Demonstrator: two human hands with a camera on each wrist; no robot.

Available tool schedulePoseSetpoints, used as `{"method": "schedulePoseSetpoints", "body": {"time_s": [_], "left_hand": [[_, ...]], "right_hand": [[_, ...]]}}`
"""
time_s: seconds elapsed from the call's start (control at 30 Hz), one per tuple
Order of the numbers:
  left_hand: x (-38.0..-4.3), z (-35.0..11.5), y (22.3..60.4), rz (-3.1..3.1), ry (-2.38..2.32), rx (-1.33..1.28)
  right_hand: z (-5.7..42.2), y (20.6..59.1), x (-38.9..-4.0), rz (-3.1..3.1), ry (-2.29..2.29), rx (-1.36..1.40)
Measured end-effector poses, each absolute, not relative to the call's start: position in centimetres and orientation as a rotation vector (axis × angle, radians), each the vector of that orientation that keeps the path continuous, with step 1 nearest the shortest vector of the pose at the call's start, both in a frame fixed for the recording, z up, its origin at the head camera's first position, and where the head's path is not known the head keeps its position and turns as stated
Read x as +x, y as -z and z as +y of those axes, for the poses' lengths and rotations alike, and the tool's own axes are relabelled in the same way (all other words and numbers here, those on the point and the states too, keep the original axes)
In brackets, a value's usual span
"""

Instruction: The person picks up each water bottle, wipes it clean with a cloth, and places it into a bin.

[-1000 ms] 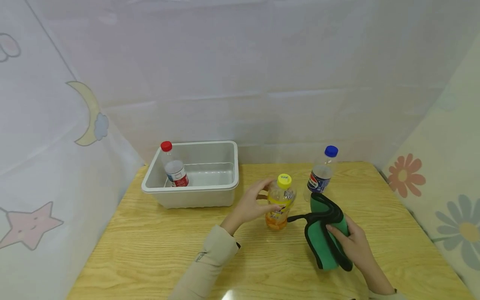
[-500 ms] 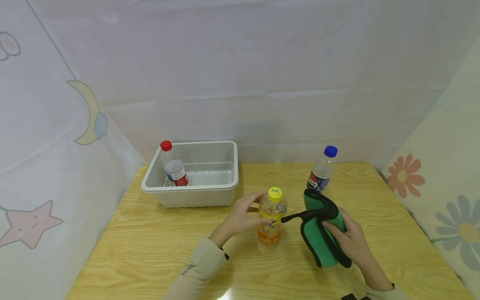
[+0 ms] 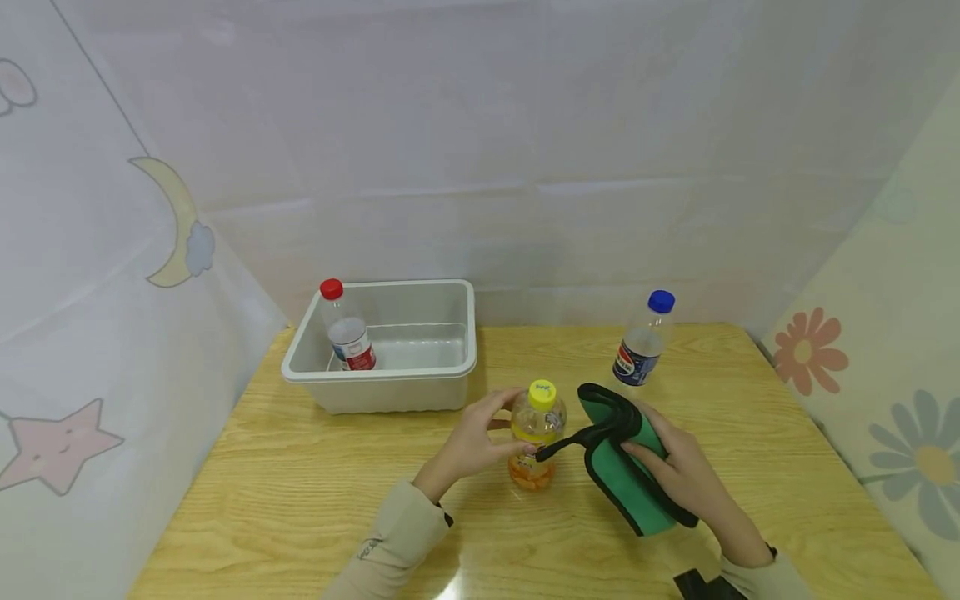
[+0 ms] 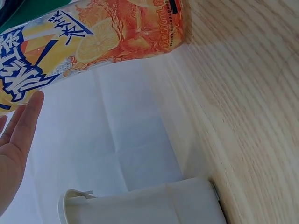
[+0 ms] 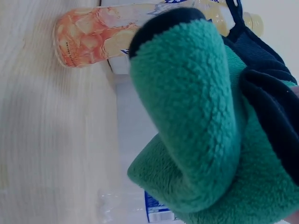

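Note:
In the head view my left hand [image 3: 480,437] holds a clear drink bottle [image 3: 536,427] with a yellow cap and orange-printed label, upright on the table. The thumb lies across its front and the fingers reach behind. The left wrist view shows the bottle's label [image 4: 100,37] large, with fingers [image 4: 28,123] at its side. My right hand [image 3: 678,467] grips a folded green towel [image 3: 626,479] with black edging just right of the bottle. The towel's black strap [image 3: 570,440] overlaps the bottle's front. Fluffy green cloth [image 5: 191,112] fills much of the right wrist view.
A white plastic bin [image 3: 408,387] stands at the back left, with a red-capped bottle [image 3: 352,342] leaning inside it. At the back right a blue-capped Pepsi bottle [image 3: 642,346] is upright on the wooden table [image 3: 300,492]. Printed white cloth [image 3: 510,167] hangs behind.
My left hand and the yellow-capped bottle have moved left and nearer to me. The towel in my right hand has followed leftward, bringing its strap across the bottle.

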State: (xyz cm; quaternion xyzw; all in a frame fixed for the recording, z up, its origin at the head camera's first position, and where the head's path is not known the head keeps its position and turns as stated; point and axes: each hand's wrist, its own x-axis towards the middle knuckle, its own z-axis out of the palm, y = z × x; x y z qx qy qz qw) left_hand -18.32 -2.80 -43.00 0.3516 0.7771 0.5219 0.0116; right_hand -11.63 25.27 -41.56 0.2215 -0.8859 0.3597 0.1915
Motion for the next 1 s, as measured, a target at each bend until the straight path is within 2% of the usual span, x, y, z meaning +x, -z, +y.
{"method": "schedulePoseSetpoints", "body": {"time_s": [0.47, 1.0], "left_hand": [[-18.3, -2.9, 42.4, 2.428, -1.535, 1.195], [-18.2, -2.7, 42.3, 2.405, -1.554, 1.192]], "right_hand": [[23.6, 39.2, -12.7, -2.563, -0.791, 0.796], [21.4, 40.4, -12.9, -2.549, -0.823, 0.839]]}}
